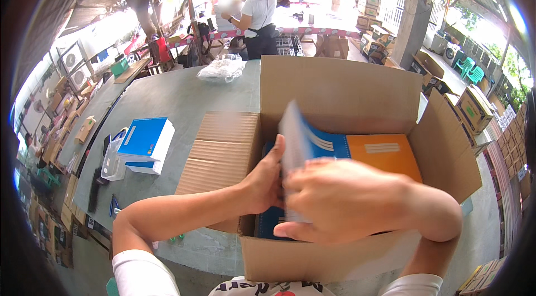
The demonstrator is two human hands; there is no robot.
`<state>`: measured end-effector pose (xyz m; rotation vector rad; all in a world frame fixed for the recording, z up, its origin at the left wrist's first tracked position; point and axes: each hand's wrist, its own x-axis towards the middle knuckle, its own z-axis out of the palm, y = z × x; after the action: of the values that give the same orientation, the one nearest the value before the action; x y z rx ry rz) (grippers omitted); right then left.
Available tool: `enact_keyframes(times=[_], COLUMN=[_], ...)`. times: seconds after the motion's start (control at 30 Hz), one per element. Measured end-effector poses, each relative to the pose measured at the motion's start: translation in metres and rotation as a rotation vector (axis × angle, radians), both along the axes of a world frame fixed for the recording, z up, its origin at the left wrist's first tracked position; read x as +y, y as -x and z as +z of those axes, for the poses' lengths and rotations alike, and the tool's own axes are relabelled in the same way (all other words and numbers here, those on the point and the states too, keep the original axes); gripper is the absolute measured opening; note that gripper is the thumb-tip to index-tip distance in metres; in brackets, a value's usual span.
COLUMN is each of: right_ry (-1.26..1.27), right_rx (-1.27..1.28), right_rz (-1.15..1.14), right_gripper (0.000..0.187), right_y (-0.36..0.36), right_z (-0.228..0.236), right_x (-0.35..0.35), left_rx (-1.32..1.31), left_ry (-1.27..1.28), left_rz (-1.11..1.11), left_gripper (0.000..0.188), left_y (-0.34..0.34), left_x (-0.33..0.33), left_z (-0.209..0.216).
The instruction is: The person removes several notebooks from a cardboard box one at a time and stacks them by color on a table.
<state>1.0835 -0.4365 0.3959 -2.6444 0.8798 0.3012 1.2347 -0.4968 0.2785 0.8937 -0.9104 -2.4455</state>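
Note:
Over the open cardboard box (335, 81), I hold an upright bundle of notebooks (294, 134) whose pale page edges are smeared by motion. My left hand (265, 181) presses on its left side with the thumb up. From the right, my right hand (335, 193) closes on the bundle, its fingers partly blurred. Inside the box lie blue notebooks (329, 142) and, to their right, an orange notebook (382, 151). More blue covers show below the bundle; my right hand and forearm hide much of the box's near part.
On the grey table (162, 92), a stack of blue notebooks (146, 137) stands left beside a clear plastic container (113, 162). Blue-handled scissors (114, 205) lie nearer. A crumpled plastic bag (222, 68) lies at the back. Beyond, a person (261, 14) stands near another table.

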Motion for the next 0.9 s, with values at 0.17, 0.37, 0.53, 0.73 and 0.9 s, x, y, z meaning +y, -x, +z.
enact_keyframes(times=[0.17, 0.37, 0.53, 0.73, 0.9], right_ry=[0.119, -0.127, -0.395, -0.965, -1.427], right_rx=[-0.816, -0.777, -1.029, -1.346, -1.267], right_rz=[-0.120, -0.763, -1.226, -0.804, -0.472], right_gripper=[0.058, 0.072, 0.070, 0.066, 0.066], right_y=[0.074, 0.132, 0.128, -0.010, -0.188], right_z=[0.030, -0.055, -0.099, -0.098, -0.045], right_x=[0.027, 0.057, 0.042, 0.002, -0.051], left_rx=[0.099, -0.320, -0.003, 0.424, 0.334], left_ry=[-0.040, 0.108, 0.213, 0.263, 0.421], left_rz=[0.127, 0.100, 0.165, 0.312, 0.416], left_gripper=[0.073, 0.041, 0.038, 0.016, 0.011], left_y=[-0.021, -0.008, -0.059, -0.211, -0.366], left_x=[0.012, 0.013, 0.015, 0.030, 0.025], left_z=[-0.004, 0.011, 0.061, 0.101, 0.109])
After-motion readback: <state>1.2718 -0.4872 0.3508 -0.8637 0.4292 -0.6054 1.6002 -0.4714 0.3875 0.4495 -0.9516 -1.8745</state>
